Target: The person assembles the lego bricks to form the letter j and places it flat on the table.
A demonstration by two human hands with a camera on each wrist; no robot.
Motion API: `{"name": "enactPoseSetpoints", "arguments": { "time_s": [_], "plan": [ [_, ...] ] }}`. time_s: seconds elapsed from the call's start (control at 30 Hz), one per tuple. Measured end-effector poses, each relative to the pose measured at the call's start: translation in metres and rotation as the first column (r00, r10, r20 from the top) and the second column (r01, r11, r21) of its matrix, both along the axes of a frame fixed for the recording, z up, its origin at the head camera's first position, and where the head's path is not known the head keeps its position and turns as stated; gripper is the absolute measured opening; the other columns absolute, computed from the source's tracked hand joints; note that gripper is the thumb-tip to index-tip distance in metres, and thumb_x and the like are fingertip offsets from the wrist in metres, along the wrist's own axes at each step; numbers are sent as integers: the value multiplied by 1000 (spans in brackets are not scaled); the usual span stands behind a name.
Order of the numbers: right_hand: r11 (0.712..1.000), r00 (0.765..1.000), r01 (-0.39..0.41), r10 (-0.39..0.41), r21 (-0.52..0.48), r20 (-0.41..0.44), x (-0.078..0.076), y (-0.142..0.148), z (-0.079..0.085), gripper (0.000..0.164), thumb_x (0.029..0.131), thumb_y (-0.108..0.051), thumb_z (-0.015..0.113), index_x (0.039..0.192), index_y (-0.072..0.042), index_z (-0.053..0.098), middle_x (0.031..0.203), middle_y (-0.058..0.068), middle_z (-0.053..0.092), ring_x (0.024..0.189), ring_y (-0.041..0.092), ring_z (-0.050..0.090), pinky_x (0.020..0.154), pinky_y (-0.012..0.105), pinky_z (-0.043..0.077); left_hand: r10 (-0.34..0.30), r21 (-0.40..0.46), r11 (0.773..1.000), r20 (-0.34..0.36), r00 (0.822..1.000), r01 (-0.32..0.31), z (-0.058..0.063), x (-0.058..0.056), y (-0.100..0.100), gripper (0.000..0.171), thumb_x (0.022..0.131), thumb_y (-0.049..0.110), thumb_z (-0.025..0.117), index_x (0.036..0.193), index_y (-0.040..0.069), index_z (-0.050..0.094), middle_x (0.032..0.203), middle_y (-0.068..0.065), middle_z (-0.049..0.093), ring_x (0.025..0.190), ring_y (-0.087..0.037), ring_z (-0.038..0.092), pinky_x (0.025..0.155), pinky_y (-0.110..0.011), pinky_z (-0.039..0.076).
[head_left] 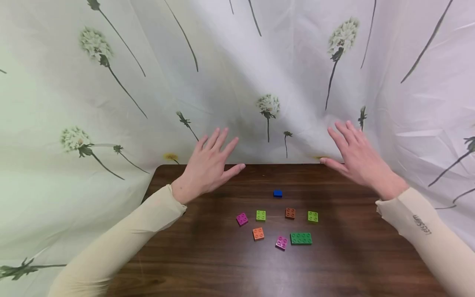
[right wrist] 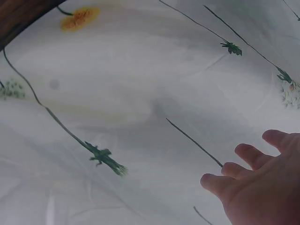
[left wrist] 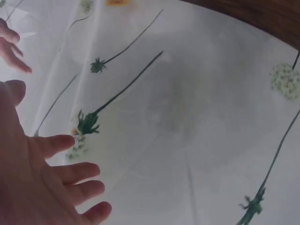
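Note:
Both hands are held up over the table's far part with fingers spread, and neither holds anything. My left hand (head_left: 208, 167) is left of the toy bricks, my right hand (head_left: 361, 161) beyond them on the right. Between the arms lie a small blue brick (head_left: 277, 194), a magenta brick (head_left: 242, 219), a lime brick (head_left: 261, 215), a brown brick (head_left: 290, 213) and a second lime brick (head_left: 313, 217). Closer to me are an orange brick (head_left: 258, 234), a pink-purple brick (head_left: 281, 243) and a longer green brick (head_left: 301, 238). The wrist views show no bricks.
The dark wooden table (head_left: 208, 264) has a rounded far left corner. Behind and beside it hangs a white curtain (head_left: 230, 74) printed with dandelions, close to the table's far edge.

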State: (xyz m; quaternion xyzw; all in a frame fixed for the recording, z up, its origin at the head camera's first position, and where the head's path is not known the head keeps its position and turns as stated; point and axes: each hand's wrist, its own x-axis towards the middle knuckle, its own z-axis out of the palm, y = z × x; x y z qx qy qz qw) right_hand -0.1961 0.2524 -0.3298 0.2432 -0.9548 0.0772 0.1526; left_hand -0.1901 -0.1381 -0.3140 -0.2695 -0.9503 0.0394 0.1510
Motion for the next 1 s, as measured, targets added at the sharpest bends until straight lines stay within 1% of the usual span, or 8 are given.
{"name": "enactPoseSetpoints", "arguments": {
  "time_s": [0.1,0.23,0.4,0.53,0.63,0.73,0.83,1.0],
  "plan": [
    [1000,1000,7,-7,-26,17,3,1,-5,81,89,-40,66,149,1,29,153,27,27,141,51,20,115,58,17,-3,25,1000,17,1000,3,-8,1,-1,73,94,64,39,148,16,38,158,-16,27,145,-33,26,111,-54,28],
    [995,998,26,-21,-99,58,9,3,-17,78,90,-38,66,149,-2,30,152,24,28,143,48,19,113,57,21,-3,49,999,35,999,2,-23,3,-3,69,96,61,39,147,15,40,157,-15,28,144,-32,28,108,-54,32],
    [983,998,31,-21,-184,61,17,5,-40,72,89,-33,68,146,-2,35,147,21,35,140,43,26,108,58,28,-18,66,998,14,1000,17,-46,6,-2,62,98,55,41,143,13,46,150,-16,39,135,-33,40,102,-53,38],
    [968,1000,20,-14,-248,27,21,6,-68,65,88,-26,70,140,1,42,138,21,43,129,41,36,103,56,32,-26,127,992,35,999,21,-65,8,3,56,98,51,44,139,13,49,144,-15,44,129,-34,45,99,-52,40],
    [957,998,32,-16,-288,55,26,6,-91,60,90,-25,68,138,2,43,133,22,45,124,41,39,99,58,36,-33,187,982,74,997,19,-80,11,10,53,98,48,47,138,13,50,143,-14,45,127,-33,45,98,-51,40],
    [941,993,51,-13,-333,116,35,3,-116,57,92,-25,65,137,2,44,130,24,47,121,40,41,97,60,37,-49,245,969,118,992,18,-99,16,16,51,97,45,50,137,12,51,142,-13,46,124,-32,45,96,-49,41],
    [926,983,74,-5,-370,183,44,-1,-143,54,93,-26,63,136,2,46,128,23,49,119,39,43,96,59,39,-61,277,961,164,985,14,-120,22,21,49,96,42,54,135,12,53,140,-13,47,122,-31,46,95,-48,41],
    [896,955,142,-12,-421,297,64,-8,-182,49,94,-28,62,132,1,50,125,20,55,115,35,48,92,56,43,-78,322,947,272,959,-14,-152,36,29,46,95,38,57,132,12,55,138,-11,49,120,-28,47,95,-46,41]
  ]
}}
